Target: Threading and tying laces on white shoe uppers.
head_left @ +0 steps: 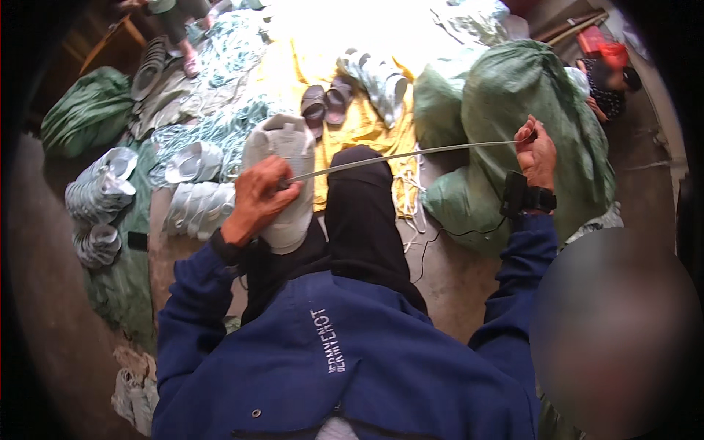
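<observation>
Grey-white and stiff, the shoe upper [286, 176] rests on my knee under my left hand [257, 202], which is closed around it where the pale cord [403, 155] leaves it. I see my right hand [535, 154] pinching the cord's far end, pulled taut across the green sack [528, 95]. Beyond lie grey sandals [326, 103] on yellow cloth [359, 128].

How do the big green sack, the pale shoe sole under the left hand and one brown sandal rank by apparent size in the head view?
1. Green sack, largest.
2. Pale shoe sole, though it lies nearer the camera.
3. Brown sandal, smallest, lying farther off.
</observation>
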The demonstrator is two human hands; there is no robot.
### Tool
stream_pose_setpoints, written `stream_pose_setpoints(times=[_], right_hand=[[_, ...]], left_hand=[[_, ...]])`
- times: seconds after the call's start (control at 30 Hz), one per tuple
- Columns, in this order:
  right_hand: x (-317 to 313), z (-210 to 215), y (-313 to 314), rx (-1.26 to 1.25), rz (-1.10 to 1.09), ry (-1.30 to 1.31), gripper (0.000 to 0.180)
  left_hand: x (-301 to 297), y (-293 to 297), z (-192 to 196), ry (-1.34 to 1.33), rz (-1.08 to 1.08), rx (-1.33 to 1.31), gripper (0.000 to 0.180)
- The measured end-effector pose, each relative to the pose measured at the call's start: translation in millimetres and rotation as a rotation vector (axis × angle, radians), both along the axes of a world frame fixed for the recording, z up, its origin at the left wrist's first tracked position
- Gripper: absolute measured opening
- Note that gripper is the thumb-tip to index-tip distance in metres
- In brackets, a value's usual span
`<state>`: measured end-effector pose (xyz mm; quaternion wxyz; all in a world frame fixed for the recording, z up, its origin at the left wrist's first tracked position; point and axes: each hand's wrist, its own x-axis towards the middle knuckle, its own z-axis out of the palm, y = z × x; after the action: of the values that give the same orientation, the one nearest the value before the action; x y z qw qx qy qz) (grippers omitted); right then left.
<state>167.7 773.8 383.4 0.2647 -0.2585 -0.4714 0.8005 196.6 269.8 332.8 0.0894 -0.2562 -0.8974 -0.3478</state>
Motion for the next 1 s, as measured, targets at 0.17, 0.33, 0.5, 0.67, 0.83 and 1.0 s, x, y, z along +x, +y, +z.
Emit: stream_pose_setpoints(times=[0.17, 0.33, 0.5, 0.67, 0.83, 1.0], right_hand=[[28, 3, 18, 0.074, 0.041, -0.084, 0.021], [31, -25, -103, 0.455, 0.445, -0.268, 0.025], [42, -56, -270, 0.510, 1.025, -0.184, 0.021], [39, -63, -331, 0.675, 1.150, -0.047, 0.025], [38, -70, -337, 0.678, 1.152, -0.043, 0.026], [38, -74, -339, 0.699, 1.161, -0.081, 0.028]], left_hand=[[1, -12, 2, -0.084, 0.044, -0.040, 0.023], [0, -25, -7, 0.047, 0.000, -0.002, 0.026], [4, -30, -8, 0.034, 0.028, -0.004, 0.026], [7, -36, -5, 0.045, 0.052, 0.019, 0.026], [8, -43, -8, 0.058, 0.048, 0.046, 0.028], [7, -42, -10, 0.058, 0.042, 0.046, 0.028]])
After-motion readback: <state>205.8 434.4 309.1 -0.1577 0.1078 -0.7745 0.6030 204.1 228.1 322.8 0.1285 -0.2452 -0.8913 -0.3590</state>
